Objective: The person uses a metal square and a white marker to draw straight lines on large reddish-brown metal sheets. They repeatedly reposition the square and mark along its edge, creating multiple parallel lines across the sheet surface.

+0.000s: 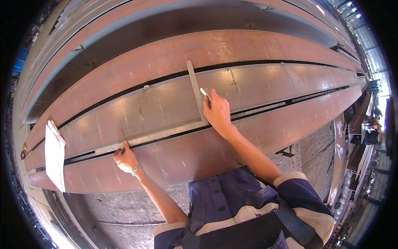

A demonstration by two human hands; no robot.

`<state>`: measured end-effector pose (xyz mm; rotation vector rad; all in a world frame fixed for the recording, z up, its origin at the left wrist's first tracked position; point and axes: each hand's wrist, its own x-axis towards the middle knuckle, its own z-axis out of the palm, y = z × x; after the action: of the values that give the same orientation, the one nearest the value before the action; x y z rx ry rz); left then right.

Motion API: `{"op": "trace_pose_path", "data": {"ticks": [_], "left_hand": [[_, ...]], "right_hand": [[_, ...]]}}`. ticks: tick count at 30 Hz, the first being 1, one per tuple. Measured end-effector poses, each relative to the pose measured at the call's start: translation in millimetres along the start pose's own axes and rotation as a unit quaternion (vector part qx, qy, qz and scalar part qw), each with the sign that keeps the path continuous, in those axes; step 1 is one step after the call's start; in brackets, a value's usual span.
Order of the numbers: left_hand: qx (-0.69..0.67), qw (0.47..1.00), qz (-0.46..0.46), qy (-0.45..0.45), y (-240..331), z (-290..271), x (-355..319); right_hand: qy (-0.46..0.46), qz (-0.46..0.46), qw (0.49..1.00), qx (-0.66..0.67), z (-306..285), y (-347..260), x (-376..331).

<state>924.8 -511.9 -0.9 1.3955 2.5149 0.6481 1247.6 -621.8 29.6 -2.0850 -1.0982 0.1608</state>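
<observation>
A metal framing square (155, 136) lies on the middle reddish-brown steel beam (257, 83). Its long leg runs along that beam's near edge, and its shorter leg reaches across to the far beam (166, 58). Near the left end of the long leg, my left hand (125, 157) is closed with its fingertips against the square's edge. My right hand (217, 110) pinches a white stick of chalk (202, 91), its tip beside the shorter leg. The right hand sits close over the square's corner, partly hiding it. Short white marks run along the beams.
White paper sheets (54, 155) lie across the beams at the left end. A near beam (265, 118) with chalk writing lies between me and the middle one, with dark gaps between the beams. More steel sections (199, 20) stand beyond. Metal pieces (360, 141) are at the far right.
</observation>
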Motion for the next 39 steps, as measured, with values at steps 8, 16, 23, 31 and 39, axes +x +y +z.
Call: {"op": "trace_pose_path", "data": {"ticks": [8,16,23,31,39], "left_hand": [[-0.007,1.0,-0.006,-0.007,0.1,0.1,0.4],[-0.01,1.0,-0.007,-0.01,0.2,-0.7,0.5],[-0.013,1.0,-0.016,-0.01,5.4,-2.0,-3.0],[-0.003,1.0,-0.004,-0.014,2.3,-0.5,-1.4],[-0.015,1.0,-0.003,-0.021,-0.8,2.0,2.0]], "right_hand": [[0.0,-0.018,1.0,-0.012,3.4,-2.9,10.3],[-0.04,-0.049,0.997,-0.032,-0.1,-6.8,25.0],[-0.211,-0.004,0.974,-0.084,-42.9,-16.5,6.7],[-0.046,0.029,0.997,0.059,-43.7,-10.3,-23.1],[-0.017,0.081,0.992,0.094,-20.3,-6.1,-65.0]]}}
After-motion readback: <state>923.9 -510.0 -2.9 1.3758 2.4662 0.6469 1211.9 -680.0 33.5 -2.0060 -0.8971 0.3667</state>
